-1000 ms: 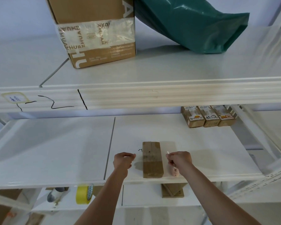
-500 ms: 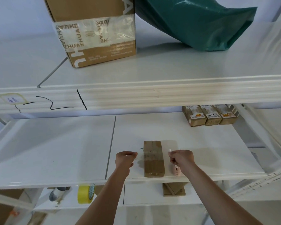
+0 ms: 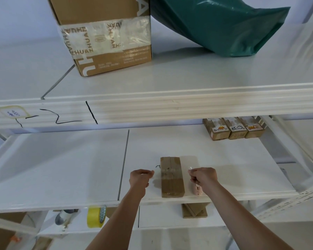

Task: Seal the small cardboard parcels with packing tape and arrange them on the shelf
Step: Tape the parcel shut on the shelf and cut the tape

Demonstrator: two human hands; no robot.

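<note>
Parcel: my small oblong brown cardboard parcel (image 3: pixel 172 177) lies flat near the front edge of the white middle shelf (image 3: pixel 61 168), between my hands.
Handling: I judge it light and stiff; best gripped across its long sides.
Tape: a clear strip of packing tape (image 3: pixel 170 173) seems to cross the parcel's top; its ends are hard to make out.
Left hand (image 3: pixel 140 178): fingers curled in a pinch just beside the parcel, apparently grasping one tape end.
Right hand (image 3: pixel 203 177): pinching something thin, likely the other end.
Pink tool (image 3: pixel 197 191): lies under my right wrist.
Finished stock: three labelled small cardboard boxes (image 3: pixel 233 128), far right.
</note>
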